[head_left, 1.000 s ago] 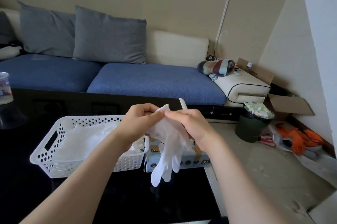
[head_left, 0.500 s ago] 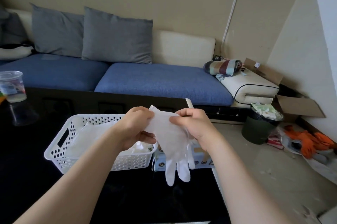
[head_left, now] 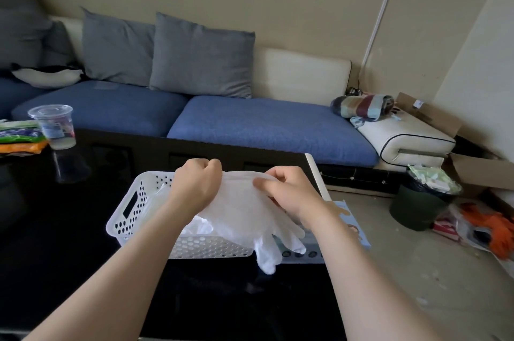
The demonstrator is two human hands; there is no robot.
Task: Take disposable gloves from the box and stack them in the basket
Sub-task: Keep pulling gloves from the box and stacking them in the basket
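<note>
A thin white disposable glove hangs spread between both hands above the basket's right end, cuff up and fingers drooping down. My left hand pinches the cuff's left corner. My right hand pinches the right corner. The white perforated basket sits on the black table and holds other white gloves, partly hidden by my left arm. The light blue glove box lies to the right of the basket, mostly hidden behind my right forearm.
A clear plastic cup and colourful packets stand at the table's far left. A blue sofa runs behind the table. A dark waste bin and clutter sit on the floor to the right.
My hands have pulled apart, stretching the glove's cuff wide and flat. The glove has shifted left over the basket's right end. The camera view has panned left.
</note>
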